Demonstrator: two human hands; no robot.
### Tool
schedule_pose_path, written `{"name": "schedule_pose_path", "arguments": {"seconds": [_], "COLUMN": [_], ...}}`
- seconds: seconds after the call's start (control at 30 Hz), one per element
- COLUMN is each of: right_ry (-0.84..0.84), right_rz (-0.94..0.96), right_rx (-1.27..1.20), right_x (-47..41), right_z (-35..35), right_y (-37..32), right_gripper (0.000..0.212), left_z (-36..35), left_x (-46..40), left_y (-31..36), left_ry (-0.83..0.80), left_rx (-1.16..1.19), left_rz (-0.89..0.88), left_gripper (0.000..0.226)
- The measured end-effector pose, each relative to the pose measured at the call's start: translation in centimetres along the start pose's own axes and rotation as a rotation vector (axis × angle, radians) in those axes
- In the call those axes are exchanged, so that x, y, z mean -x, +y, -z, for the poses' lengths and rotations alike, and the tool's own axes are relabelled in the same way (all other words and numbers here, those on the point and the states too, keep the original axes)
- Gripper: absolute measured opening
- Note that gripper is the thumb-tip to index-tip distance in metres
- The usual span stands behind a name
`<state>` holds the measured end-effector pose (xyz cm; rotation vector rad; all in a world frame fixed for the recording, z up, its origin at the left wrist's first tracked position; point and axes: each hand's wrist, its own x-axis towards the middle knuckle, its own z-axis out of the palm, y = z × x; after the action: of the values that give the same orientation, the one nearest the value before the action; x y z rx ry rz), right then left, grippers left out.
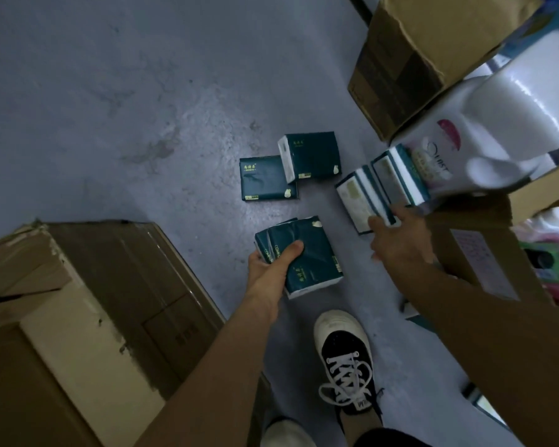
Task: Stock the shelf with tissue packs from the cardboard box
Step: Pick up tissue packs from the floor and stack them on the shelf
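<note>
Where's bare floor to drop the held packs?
Free: wide grey floor left of the two loose packs, above the big box. Crowded: right, where the right hand touches the packs on edge under the roll bundle.

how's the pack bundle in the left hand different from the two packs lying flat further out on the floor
The left hand grips its bundle of packs, thumb across the top; the two floor packs lie untouched on the grey floor. The held packs are stacked flush; the floor pair overlap, one leaning on the other. All share dark green wrappers with white ends.
</note>
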<state>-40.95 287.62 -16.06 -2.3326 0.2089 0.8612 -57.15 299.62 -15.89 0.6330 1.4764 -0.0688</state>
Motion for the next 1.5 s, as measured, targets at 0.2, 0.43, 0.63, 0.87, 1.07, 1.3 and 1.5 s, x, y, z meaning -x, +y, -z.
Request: {"name": "schedule_pose_path", "arguments": {"seconds": [0.2, 0.43, 0.63, 0.87, 1.07, 1.3, 1.5], "right_ry": [-0.122, -0.18, -0.258, -0.211, -0.171, -0.453, -0.709], "right_rz": [0.176, 0.348, 0.408, 0.581, 0.762, 0.817, 0.755], "right_rx": [-0.167, -0.258, -0.389, -0.374, -0.324, -0.136, -0.057], "right_x": [7.5, 13.7, 19.5, 25.8, 32.6, 41.8, 48.2], "right_z": [3.4, 8.3, 14.0, 18.7, 23.9, 30.7, 33.2], "right_y": [0.9, -4.3, -12.3, -18.3, -22.6, -28.3, -33.5], "right_gripper": [0.032, 0.042, 0.006, 0.015, 0.029, 0.028, 0.057], "left_z": [1.8, 3.0, 3.8, 4.4, 8.1, 12.8, 14.2], "left_x": [4.9, 13.8, 22.1, 33.0, 41.3, 51.7, 58.8], "left_y": [0.0, 4.4, 7.9, 10.4, 11.7, 11.8, 12.8], "left_ry": [0.095, 0.11, 0.034, 0.002, 0.044, 0.1, -0.004], "left_rx": [-0.004, 0.028, 0.072, 0.204, 0.309, 0.432, 0.339], "left_rz": [-0.004, -0.133, -0.247, -0.301, -0.371, -0.436, -0.513], "left_gripper": [0.112, 0.085, 0.069, 0.103, 0.066, 0.059, 0.069]}}
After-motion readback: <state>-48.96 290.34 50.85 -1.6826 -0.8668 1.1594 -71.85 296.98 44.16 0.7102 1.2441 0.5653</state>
